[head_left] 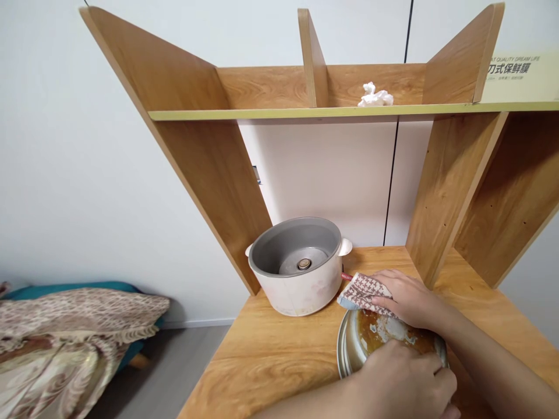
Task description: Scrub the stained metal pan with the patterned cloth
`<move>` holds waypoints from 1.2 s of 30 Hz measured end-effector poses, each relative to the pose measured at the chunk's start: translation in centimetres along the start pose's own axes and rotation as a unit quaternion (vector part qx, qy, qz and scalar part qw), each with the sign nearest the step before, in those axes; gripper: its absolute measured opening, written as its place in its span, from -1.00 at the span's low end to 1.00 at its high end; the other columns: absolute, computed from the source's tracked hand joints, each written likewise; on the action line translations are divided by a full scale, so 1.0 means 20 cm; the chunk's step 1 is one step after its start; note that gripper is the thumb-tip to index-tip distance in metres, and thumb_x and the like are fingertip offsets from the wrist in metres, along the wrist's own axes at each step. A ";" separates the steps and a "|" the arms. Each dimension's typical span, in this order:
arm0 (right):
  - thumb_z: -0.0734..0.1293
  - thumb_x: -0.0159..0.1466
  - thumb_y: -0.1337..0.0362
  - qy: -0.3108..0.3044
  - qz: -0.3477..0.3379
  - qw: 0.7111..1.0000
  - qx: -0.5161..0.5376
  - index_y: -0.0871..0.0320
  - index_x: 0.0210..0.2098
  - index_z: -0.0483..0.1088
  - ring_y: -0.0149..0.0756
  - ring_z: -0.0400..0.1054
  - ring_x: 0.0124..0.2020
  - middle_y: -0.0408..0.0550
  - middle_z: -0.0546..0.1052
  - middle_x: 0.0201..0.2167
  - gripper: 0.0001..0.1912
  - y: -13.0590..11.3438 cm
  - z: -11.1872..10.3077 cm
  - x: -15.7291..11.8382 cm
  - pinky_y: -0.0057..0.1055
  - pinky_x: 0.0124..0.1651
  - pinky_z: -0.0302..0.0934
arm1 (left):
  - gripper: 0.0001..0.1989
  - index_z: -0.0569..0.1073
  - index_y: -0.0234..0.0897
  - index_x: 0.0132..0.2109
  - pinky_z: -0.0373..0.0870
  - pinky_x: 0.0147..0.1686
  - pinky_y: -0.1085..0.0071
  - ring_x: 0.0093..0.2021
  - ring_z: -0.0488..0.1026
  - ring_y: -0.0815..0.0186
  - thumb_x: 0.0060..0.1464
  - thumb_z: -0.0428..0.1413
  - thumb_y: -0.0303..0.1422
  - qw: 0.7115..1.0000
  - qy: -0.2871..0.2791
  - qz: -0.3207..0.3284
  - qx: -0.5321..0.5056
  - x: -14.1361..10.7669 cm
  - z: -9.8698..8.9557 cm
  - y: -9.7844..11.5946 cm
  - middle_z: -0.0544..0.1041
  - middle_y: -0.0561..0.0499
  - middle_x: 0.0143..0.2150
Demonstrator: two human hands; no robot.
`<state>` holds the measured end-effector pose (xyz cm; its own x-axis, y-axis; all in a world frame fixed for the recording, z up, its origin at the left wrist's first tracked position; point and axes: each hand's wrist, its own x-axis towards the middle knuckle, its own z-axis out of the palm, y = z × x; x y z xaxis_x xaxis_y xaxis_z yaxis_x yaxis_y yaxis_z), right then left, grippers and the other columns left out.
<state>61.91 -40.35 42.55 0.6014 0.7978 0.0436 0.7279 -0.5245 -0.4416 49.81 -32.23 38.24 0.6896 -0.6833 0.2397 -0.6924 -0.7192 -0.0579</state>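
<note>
My left hand (404,375) is curled over a round metal cooker pot (378,329) and grips it. The pot is tilted, with its brown-stained, patchy outside facing me and its silvery rim towards the left. My right hand (402,294) presses a checked cloth (364,294), white and reddish-brown with a light blue edge, onto the pot's upper side. Just left of both hands stands a white rice cooker body (301,294) without a lid. Its grey inside shows a round heating plate (304,263). My left fingertips are partly hidden.
The wooden desk (262,355) carries an upright shelf frame (205,174) behind the cooker. Crumpled white tissue (374,96) lies on the upper shelf, and a pale printed box (524,78) sits at its right. A patterned blanket (78,326) covers furniture at the left.
</note>
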 end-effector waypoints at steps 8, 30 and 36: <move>0.30 0.39 -0.06 -0.018 -0.009 1.000 -0.004 0.03 0.34 0.34 0.05 0.33 0.28 0.09 0.48 0.27 -0.39 0.00 -0.04 -0.02 -0.06 0.30 0.16 | -0.64 0.47 -0.23 -0.19 -0.13 -0.64 0.26 -0.47 0.47 0.30 0.32 0.15 0.00 0.998 0.053 0.009 0.023 -0.01 0.05 -0.01 0.49 0.10 -0.43; 0.33 0.33 -0.12 -0.026 0.010 1.000 0.006 0.04 0.34 0.36 0.06 0.37 0.24 0.09 0.51 0.24 -0.33 0.06 -0.05 0.00 -0.08 0.27 0.18 | -0.62 0.41 -0.23 -0.28 -0.20 -0.66 0.23 -0.56 0.44 0.30 0.27 0.20 0.00 0.994 0.101 -0.001 0.048 -0.02 0.08 -0.01 0.47 0.12 -0.46; 0.27 0.39 -0.15 -0.013 0.010 0.999 -0.030 0.07 0.37 0.32 0.09 0.34 0.26 0.15 0.49 0.25 -0.32 0.04 -0.03 -0.01 -0.06 0.27 0.15 | -0.63 0.41 -0.24 -0.27 -0.18 -0.65 0.25 -0.54 0.45 0.31 0.31 0.15 -0.02 0.995 0.085 0.007 0.044 -0.02 0.07 -0.01 0.47 0.11 -0.45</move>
<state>62.50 -41.11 42.68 0.6071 0.7945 0.0119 0.7355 -0.5562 -0.3868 50.00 -32.04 36.83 0.6283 -0.6680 0.3987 -0.6760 -0.7225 -0.1450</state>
